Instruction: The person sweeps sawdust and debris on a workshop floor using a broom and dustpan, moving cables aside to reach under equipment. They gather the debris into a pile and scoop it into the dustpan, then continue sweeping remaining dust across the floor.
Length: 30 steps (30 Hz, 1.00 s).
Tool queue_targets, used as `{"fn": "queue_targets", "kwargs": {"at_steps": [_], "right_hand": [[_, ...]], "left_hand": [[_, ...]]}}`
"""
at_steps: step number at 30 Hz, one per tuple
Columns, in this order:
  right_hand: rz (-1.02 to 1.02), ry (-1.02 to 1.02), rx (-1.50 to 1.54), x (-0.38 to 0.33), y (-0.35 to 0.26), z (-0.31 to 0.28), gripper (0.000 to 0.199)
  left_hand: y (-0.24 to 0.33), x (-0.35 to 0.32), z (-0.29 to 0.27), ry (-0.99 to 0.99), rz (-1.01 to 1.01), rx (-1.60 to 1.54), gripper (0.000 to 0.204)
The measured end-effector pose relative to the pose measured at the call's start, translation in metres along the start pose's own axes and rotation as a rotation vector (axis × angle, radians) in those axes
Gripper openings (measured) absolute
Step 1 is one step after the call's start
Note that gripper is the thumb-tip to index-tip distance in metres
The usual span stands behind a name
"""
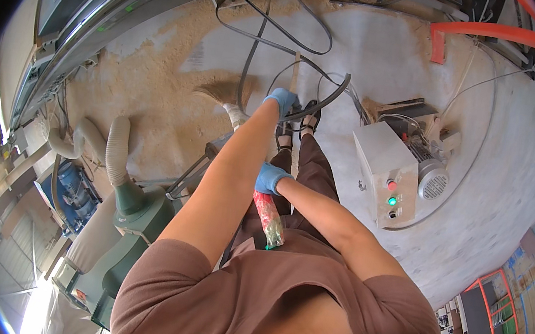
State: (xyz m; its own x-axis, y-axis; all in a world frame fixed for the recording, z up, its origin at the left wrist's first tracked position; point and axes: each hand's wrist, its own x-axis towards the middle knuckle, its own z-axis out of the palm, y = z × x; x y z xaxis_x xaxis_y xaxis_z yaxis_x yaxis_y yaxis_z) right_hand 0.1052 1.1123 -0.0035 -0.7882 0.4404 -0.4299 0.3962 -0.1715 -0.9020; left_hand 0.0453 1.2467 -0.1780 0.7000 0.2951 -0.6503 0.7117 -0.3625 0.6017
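1. Gripping a broom handle (pixel 296 70), the left hand (pixel 282 100) in a blue glove is stretched out ahead of the body, fingers closed around the stick.
2. The right hand (pixel 271 178), also in a blue glove, is nearer the body and closed on the lower end of the same handle, where a red patterned wrap (pixel 268 215) with a green tip covers it.
3. The two hands are well apart along the stick, one high and one low.
4. The broom head (pixel 220 90) lies on the floor just left of the left hand, bristles fanned out at the edge of a pile of sawdust (pixel 151 79).
5. Black cables (pixel 277 31) loop across the concrete beyond the left hand; one curves close beside it.
6. The person's feet in sandals (pixel 298 127) stand just below the left hand.
7. Right of both hands sits a white control box (pixel 384 171) with a red and a green button, a grey motor (pixel 432 177) beside it.
8. Left of the right hand, a ribbed grey hose (pixel 117 152) runs into a green machine (pixel 134 217).
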Motion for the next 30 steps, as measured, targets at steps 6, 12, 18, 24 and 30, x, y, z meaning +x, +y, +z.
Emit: {"fn": "queue_targets", "kwargs": {"at_steps": [6, 12, 18, 24, 30], "right_hand": [[0.137, -0.092, 0.021, 0.006, 0.033, 0.027, 0.049], [0.299, -0.049, 0.184, 0.024, 0.058, 0.053, 0.054], [0.489, -0.013, 0.311, -0.009, 0.025, 0.003, 0.055], [0.559, 0.002, 0.292, -0.015, 0.025, -0.012, 0.058], [0.526, -0.112, 0.192, -0.027, 0.024, -0.030, 0.061]], "left_hand": [[0.027, 0.061, -0.020, 0.127, -0.602, -1.221, 0.049], [0.051, 0.034, -0.053, 0.059, -0.435, -1.464, 0.059], [0.028, 0.038, -0.042, 0.364, -0.822, -1.547, 0.045], [0.015, 0.004, 0.000, -0.271, -0.675, -0.429, 0.034], [0.055, -0.033, 0.003, 0.069, -0.702, -0.653, 0.024]]}}
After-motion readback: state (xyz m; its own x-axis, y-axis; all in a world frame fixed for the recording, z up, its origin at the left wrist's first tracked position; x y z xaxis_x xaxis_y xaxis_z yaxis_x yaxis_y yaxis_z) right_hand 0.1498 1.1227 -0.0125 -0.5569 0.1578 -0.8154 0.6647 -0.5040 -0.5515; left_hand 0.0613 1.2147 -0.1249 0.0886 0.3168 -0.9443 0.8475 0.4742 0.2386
